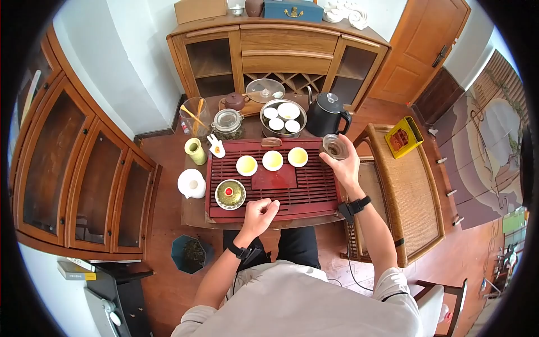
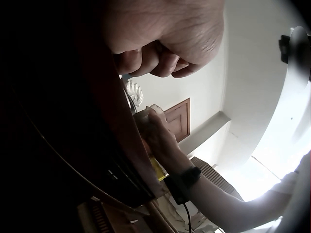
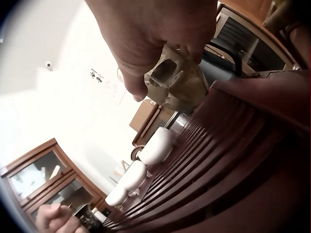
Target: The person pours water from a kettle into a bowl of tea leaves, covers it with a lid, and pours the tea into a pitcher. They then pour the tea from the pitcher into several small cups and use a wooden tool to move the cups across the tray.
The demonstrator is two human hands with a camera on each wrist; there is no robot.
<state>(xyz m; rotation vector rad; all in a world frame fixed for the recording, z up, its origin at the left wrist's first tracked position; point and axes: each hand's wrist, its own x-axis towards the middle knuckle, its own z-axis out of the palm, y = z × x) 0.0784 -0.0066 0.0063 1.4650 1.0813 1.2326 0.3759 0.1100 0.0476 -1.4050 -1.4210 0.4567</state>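
Note:
My right hand grips a small clear glass vessel at the tray's right back corner, thumb and fingers round its sides; the right wrist view shows the glass under the hand. Curled fingers and nothing held: that is my left hand, at the front edge of the red slatted tray, and it fills the top of the left wrist view. Three white cups of yellow liquid form a row on the tray. A lidded bowl sits front left.
Behind the tray are a metal bowl of white cups, a black kettle and a glass jar. A white pitcher and a green vase stand left. A rattan stand with a yellow tin is right.

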